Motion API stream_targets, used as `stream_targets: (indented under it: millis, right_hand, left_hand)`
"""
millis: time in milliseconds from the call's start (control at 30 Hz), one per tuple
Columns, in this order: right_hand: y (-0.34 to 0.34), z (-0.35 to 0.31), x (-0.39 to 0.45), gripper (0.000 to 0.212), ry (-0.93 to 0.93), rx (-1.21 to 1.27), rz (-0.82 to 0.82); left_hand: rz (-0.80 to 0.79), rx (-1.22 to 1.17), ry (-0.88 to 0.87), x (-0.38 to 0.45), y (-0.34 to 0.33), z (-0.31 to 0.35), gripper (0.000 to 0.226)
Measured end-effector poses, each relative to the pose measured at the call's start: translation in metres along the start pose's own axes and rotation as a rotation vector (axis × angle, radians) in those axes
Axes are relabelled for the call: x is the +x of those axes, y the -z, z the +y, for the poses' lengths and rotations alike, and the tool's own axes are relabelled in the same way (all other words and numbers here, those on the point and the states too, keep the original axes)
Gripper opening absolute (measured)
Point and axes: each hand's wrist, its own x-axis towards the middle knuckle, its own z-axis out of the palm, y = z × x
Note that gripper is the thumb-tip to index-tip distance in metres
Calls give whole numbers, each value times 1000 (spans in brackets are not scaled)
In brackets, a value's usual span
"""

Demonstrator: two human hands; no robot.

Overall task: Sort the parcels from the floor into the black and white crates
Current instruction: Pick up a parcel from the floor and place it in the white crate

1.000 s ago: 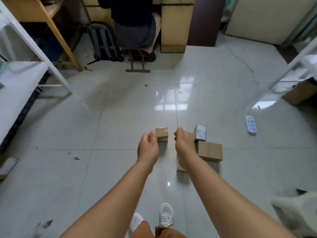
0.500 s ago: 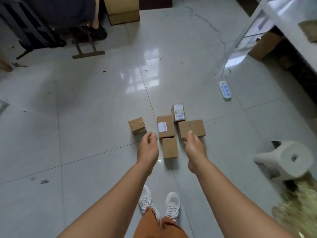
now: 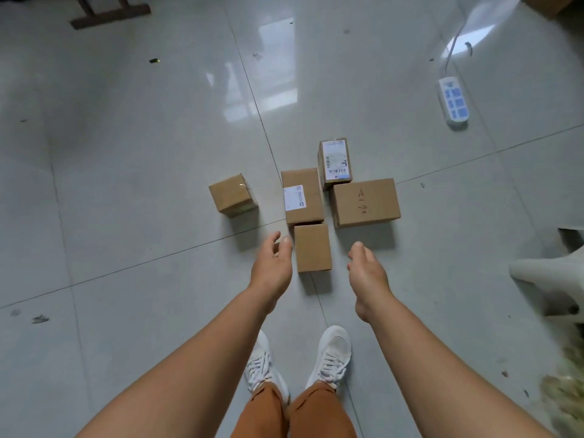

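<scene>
Glossy pale floor tiles point(image 3: 126, 153) fill the view, with window light reflected near the top. Five brown cardboard parcels lie on the floor ahead of the person's white shoes point(image 3: 330, 355). A small cube-like parcel point(image 3: 233, 195) sits alone to the left, apart from the others. The remaining four cluster together: a parcel with a white label on its left edge point(image 3: 302, 196), a narrow parcel with a barcode label point(image 3: 335, 162) behind and to the right of it, a wide parcel with handwriting on top point(image 3: 365, 203) to the right, and a plain parcel point(image 3: 313, 247) nearest the feet, touching the labelled one. The left hand point(image 3: 272, 263) hangs just left of the plain parcel, fingers loosely curved and holding nothing. The right hand point(image 3: 366, 270) hangs to the right of that parcel, below the wide one, fingers loosely curled, also empty. Neither hand touches a parcel. A white power strip point(image 3: 453, 102) with its cord lies at the upper right, and a white stool point(image 3: 550, 279) lies tipped at the right edge. No crate is in view.
</scene>
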Motion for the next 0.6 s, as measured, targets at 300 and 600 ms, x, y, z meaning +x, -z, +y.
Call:
stream_targets:
  millis: [300, 600]
  right_hand:
    - [-43, 57, 148, 44, -12, -102, -80]
    - [-87, 98, 261, 54, -15, -174, -54]
  left_hand:
    - [-46, 28, 123, 122, -51, -87, 54]
    - [-110, 55, 171, 220, -86, -147, 61]
